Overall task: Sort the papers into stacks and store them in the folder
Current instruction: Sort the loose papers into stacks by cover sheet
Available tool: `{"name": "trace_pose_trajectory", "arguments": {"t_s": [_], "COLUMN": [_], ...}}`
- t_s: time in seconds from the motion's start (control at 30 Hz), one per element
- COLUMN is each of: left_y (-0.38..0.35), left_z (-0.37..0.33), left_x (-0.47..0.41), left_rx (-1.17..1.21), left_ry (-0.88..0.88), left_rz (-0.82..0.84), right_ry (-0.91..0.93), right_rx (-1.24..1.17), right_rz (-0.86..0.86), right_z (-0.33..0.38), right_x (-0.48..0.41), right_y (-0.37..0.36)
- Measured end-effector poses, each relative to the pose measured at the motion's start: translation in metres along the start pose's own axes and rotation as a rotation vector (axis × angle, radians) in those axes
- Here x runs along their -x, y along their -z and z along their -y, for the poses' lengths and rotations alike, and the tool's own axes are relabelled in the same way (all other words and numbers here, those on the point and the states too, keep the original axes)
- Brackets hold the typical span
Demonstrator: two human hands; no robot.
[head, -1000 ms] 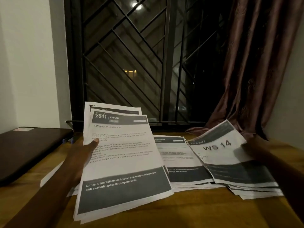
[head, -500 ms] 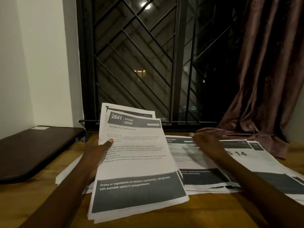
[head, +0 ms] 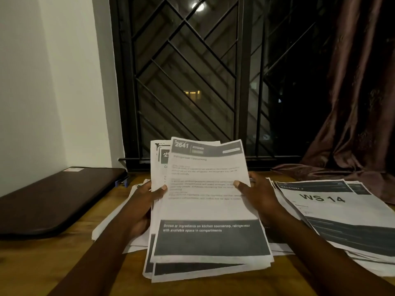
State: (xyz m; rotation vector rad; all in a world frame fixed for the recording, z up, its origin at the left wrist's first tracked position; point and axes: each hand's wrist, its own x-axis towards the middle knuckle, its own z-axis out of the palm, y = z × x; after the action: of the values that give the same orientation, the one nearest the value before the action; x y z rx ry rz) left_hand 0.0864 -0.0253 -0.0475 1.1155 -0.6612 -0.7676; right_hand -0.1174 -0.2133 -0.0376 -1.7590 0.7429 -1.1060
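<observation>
Close by, the kitchen papers (head: 208, 208) are held up over the table (head: 64, 263). The left hand (head: 146, 202) and right hand (head: 261, 196) pinch their side edges. They look light, floppy and slippery; holding both sides seems safest.

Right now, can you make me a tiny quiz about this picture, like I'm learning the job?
1. True or false: the left hand and the right hand both hold the bundle.
2. Where is the WS 14 stack? A) in the hands B) on the table, right of the bundle C) left of the bundle
3. Fill in: the bundle's top sheet bears the number ____.
Key: 1 true; 2 B; 3 2641.
</observation>
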Motion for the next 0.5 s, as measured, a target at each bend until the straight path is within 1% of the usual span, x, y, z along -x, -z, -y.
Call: {"name": "trace_pose_trajectory", "arguments": {"t_s": [0.17, 0.37, 0.4, 0.5], "left_y": [0.006, 0.004, 0.005, 0.020], "left_z": [0.003, 0.004, 0.002, -0.007], "left_x": [-0.002, -0.003, -0.003, -0.005], "left_rx": [-0.027, -0.105, -0.105, -0.103], "left_ry": [-0.001, -0.018, -0.017, -0.056], "left_rz": [0.018, -0.045, -0.074, -0.206], "right_ry": [0.008, 0.020, 0.023, 0.065], "right_rx": [-0.002, 0.080, 0.109, 0.152], "right_rz": [0.004, 0.028, 0.005, -0.144], "right_z": [-0.006, -0.008, -0.007, -0.003], "right_x": [-0.004, -0.006, -0.007, -0.016], "right_y": [0.001, 0.003, 0.006, 0.027]}}
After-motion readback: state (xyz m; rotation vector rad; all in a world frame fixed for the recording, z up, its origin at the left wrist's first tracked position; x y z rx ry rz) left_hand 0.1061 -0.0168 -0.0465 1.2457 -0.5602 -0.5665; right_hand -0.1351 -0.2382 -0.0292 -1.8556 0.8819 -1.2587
